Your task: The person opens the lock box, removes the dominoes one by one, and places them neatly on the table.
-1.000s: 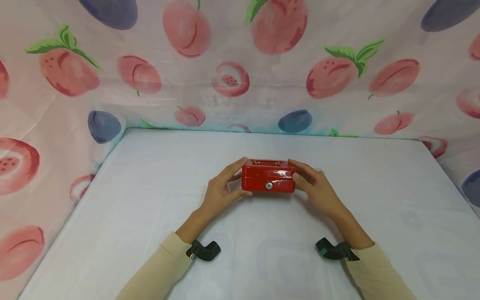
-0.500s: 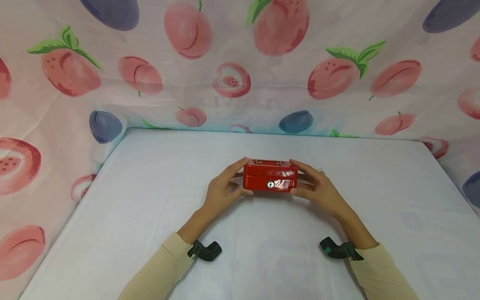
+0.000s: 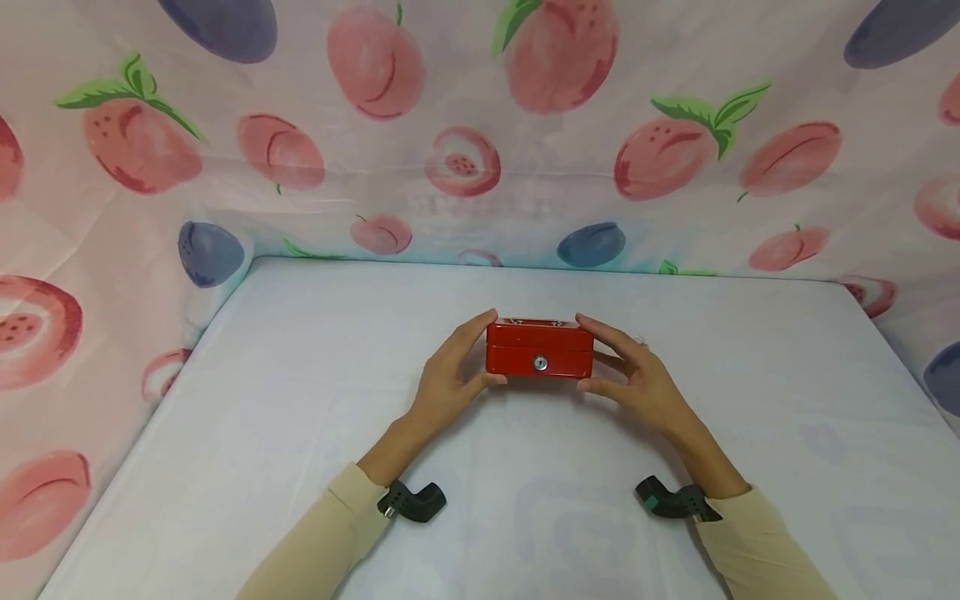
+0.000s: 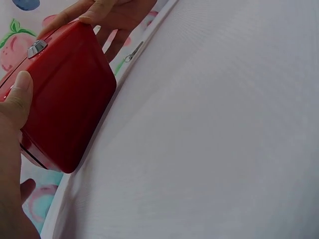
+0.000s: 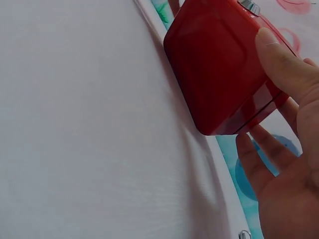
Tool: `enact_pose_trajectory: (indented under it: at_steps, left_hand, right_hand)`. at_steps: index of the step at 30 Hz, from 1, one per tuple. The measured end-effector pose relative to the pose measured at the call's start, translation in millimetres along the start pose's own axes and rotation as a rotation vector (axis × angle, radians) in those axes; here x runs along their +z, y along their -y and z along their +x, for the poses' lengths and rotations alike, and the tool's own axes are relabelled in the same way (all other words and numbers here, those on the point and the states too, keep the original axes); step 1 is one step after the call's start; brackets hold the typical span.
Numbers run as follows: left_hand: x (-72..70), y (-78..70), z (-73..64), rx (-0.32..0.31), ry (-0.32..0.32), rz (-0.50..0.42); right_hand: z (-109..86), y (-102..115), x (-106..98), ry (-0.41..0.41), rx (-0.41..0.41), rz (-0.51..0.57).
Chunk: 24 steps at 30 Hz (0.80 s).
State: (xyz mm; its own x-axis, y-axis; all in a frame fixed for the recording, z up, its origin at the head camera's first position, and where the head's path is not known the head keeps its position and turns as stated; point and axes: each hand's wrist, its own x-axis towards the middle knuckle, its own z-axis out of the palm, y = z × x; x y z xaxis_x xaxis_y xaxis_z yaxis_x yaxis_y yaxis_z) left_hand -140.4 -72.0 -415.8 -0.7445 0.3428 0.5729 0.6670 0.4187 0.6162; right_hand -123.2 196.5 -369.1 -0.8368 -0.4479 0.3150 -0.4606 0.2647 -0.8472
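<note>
A small red cash box (image 3: pixel 538 350) with a round silver lock on its front and a handle on its lid is held between both hands, lid closed. My left hand (image 3: pixel 446 371) grips its left end, thumb at the lower front edge and fingers at the top and behind. On the right end my right hand (image 3: pixel 637 375) grips likewise, thumb near the lower front corner. In the left wrist view the underside of the cash box (image 4: pixel 72 94) shows, so it is off the table. The fingers behind the box are partly hidden.
A white cloth covers the table (image 3: pixel 480 500). Just behind the right hand lies a small metal ring-like thing (image 3: pixel 640 340), also seen in the left wrist view. A fruit-print curtain (image 3: pixel 540 208) rises along the back and sides.
The right thumb has slid from the box's right side down to its lower front corner. The box has risen slightly and its front has tipped a little. The left hand stays on it.
</note>
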Motion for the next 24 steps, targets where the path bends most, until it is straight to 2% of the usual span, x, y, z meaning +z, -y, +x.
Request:
enact_pose_trajectory:
  at_steps: [5,10,17,24]
  left_hand:
    - [1.0,0.1,-0.1,-0.002,0.012,-0.033]
    - [1.4,-0.4,0.1,0.004,-0.016,-0.030]
    - [0.0,-3.0,1.9,0.029,-0.043,-0.020]
    - [-1.5,-4.8,2.3,0.018,-0.042,0.004]
  right_hand:
    - [-1.0,-2.2,2.2,-0.025,-0.046,-0.004]
    - [-1.5,-4.7,4.9,-0.044,-0.072,0.022]
    - [-1.0,-7.5,8.1,-0.067,-0.082,0.022]
    - [-0.3,-9.7,9.9,-0.077,-0.074,0.006]
